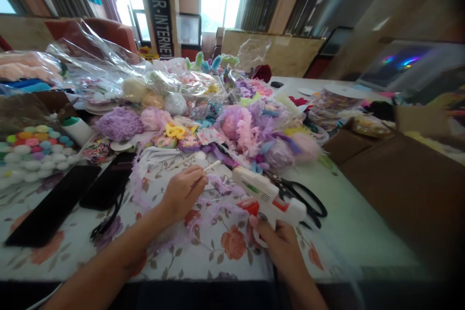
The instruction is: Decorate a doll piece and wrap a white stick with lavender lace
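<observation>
In the middle of the table my left hand (pixel 186 190) is closed in a pinch around a thin white stick (pixel 212 165), whose free end points up and right. My right hand (pixel 276 241) grips the handle of a white glue gun (pixel 259 189) with a red trigger. The gun's nose points left, close to the stick's end; I cannot tell whether they touch. Beneath both hands, loose fluffy lilac yarn (pixel 225 185) lies on a floral tablecloth (pixel 203 256). Black-handled scissors (pixel 305 198) rest behind the glue gun.
Two black phones (pixel 53 203) lie at left, beside a bag of coloured pom-poms (pixel 39 150). A heap of yarn balls (pixel 119 123), plastic bags and craft trimmings spans the back. A brown cardboard box (pixel 403 174) stands at right.
</observation>
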